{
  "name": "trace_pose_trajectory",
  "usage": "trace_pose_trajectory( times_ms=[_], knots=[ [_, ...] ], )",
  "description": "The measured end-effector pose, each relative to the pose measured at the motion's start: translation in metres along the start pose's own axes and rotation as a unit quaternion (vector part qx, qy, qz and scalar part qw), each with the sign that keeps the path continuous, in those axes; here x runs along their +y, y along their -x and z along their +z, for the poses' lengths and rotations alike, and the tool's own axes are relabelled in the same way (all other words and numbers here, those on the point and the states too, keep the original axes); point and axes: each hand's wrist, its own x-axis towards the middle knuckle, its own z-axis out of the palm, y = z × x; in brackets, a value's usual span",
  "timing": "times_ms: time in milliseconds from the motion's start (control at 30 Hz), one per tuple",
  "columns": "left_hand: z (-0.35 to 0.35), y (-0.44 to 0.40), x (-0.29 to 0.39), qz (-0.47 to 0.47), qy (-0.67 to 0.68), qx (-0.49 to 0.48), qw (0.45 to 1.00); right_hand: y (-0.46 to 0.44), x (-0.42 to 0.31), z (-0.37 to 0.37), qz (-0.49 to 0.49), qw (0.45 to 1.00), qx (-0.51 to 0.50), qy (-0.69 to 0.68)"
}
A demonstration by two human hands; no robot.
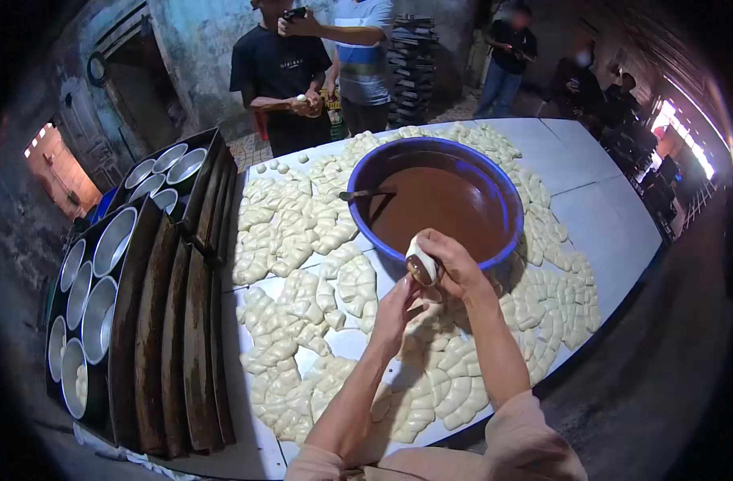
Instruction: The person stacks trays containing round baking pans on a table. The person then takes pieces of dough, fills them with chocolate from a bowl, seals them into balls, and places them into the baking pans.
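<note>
Just in front of the bowl's near rim, a white dough piece [422, 250] with glossy brown filling [422, 270] on it is held up. My right hand [450, 260] is closed around its upper right side. From below left, my left hand [398, 309] pinches its lower edge, with the fingertips partly hidden. Behind my hands stands a large blue bowl [504, 180] of brown filling [438, 200]. A dark-handled spatula [366, 193] leans over its left rim. Many pale dough pieces [290, 309] cover the table around the bowl, some lying under my forearms.
Dark metal trays [162, 337] are stacked at the table's left, with round metal tins [100, 321] in the upper ones. A few small dough balls [283, 168] lie at the far edge. Across the table a person [282, 80] in black holds a dough piece; other people stand behind.
</note>
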Motion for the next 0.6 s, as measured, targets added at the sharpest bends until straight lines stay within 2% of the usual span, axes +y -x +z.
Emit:
trace_pose_trajectory(
  times_ms=[33, 167, 267, 333, 367, 467, 500, 600],
  knots=[
    [-0.001, -0.003, -0.001, -0.005, 0.066, -0.004, 0.998, 0.011, 0.001, 0.007, 0.01, 1.0, -0.01, -0.018],
    [0.001, 0.01, 0.006, 0.011, 0.13, -0.006, 0.991, 0.029, 0.019, 0.01, -0.03, 0.999, 0.017, -0.042],
    [-0.025, 0.008, -0.006, 0.059, 0.075, 0.041, 0.995, 0.045, 0.023, 0.006, -0.033, 0.999, -0.001, 0.008],
    [-0.024, 0.015, 0.005, 0.067, 0.041, 0.125, 0.989, 0.049, 0.043, 0.004, -0.136, 0.97, 0.018, 0.201],
    [-0.024, 0.017, 0.008, 0.073, 0.03, 0.143, 0.987, 0.053, 0.051, 0.01, -0.149, 0.971, 0.021, 0.187],
    [-0.025, 0.024, 0.01, 0.111, -0.04, 0.16, 0.98, 0.063, 0.066, 0.033, -0.283, 0.844, 0.078, 0.449],
    [-0.024, 0.028, 0.01, 0.128, -0.07, 0.159, 0.977, 0.066, 0.068, 0.043, -0.29, 0.822, 0.119, 0.475],
    [-0.017, 0.034, 0.011, 0.17, -0.125, 0.205, 0.956, 0.058, 0.086, 0.044, -0.314, 0.841, 0.122, 0.424]
  ],
)
